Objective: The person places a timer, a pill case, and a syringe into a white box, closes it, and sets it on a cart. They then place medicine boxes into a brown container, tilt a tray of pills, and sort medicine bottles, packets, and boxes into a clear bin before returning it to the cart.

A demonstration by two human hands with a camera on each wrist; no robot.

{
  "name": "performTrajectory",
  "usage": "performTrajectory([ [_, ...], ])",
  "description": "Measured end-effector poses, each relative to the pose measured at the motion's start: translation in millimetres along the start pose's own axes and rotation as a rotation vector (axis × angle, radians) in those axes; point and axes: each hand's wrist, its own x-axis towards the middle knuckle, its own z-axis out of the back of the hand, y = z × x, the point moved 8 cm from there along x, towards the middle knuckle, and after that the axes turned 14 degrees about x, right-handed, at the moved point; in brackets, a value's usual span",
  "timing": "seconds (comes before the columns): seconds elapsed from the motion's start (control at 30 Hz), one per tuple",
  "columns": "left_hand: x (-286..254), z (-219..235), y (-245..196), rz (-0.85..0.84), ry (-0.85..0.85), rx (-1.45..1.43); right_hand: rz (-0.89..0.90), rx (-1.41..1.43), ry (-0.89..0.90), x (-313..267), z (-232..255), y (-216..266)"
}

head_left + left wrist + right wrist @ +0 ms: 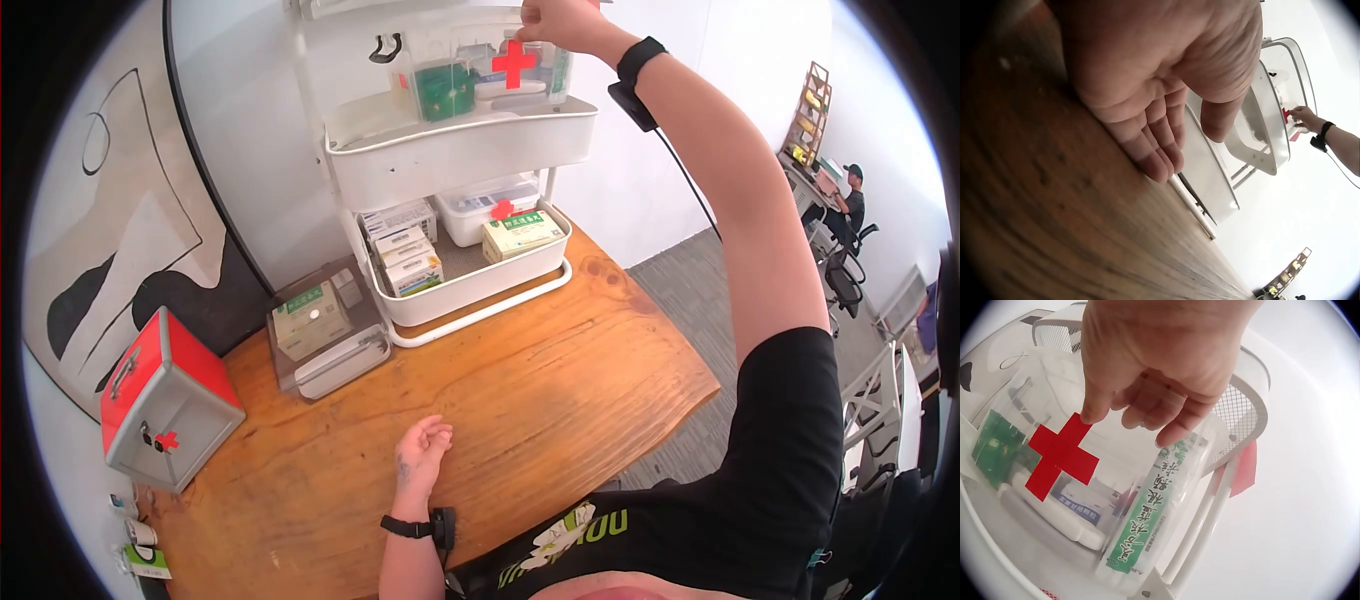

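Observation:
My right hand [560,22] reaches up to the top tiers of a white rolling cart and grips the upper edge of a clear plastic box [1035,387]. In the right wrist view its thumb lies on the front wall, just above a red cross [1062,457], with the fingers curled beyond. Inside the box show a green-and-white medicine packet [1154,506], a white case [1054,519] and something green [994,450]. My left hand [424,450] hovers low over the wooden table [540,380], palm turned inward, fingers loosely bent, holding nothing.
The cart's lower basket [480,290] carries medicine boxes [410,262] and a lidded white box [485,205]. Left of it stands a translucent grey container [345,370] with a carton [312,318] on top. A red-and-silver first-aid case [180,415] sits at the table's left.

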Motion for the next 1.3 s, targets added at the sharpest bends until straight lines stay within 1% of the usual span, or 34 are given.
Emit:
performTrajectory([
  [0.23, 1, 1, 2, 0.004, -0.010, 0.017, 0.032, 0.007, -0.081, -13, 26, 10],
  [0.4, 2, 2, 2, -0.002, -0.013, 0.029, 0.059, 0.010, -0.064, -21, 38, 12],
  [0.53, 3, 1, 3, -0.009, -0.013, 0.041, 0.052, -0.014, -0.052, -37, 58, 16],
  [0.63, 6, 3, 7, -0.015, -0.014, 0.055, 0.064, -0.004, -0.081, -50, 74, 16],
  [0.73, 4, 3, 4, -0.016, -0.007, 0.044, 0.036, -0.010, -0.086, -81, 94, 38],
  [0.83, 5, 5, 6, 0.020, -0.023, 0.014, -0.002, -0.031, -0.106, -92, 105, 33],
  [0.93, 3, 5, 3, 0.014, -0.025, 0.019, -0.014, -0.043, -0.091, -113, 117, 39],
  [1.07, 4, 5, 6, -0.008, -0.017, 0.021, 0.053, 0.018, -0.143, -144, 140, 48],
  [1.13, 4, 6, 6, -0.001, -0.019, 0.025, 0.082, 0.005, -0.163, -165, 151, 62],
  [1.3, 3, 9, 2, 0.005, -0.030, -0.008, 0.091, 0.043, -0.179, -215, 180, 101],
])
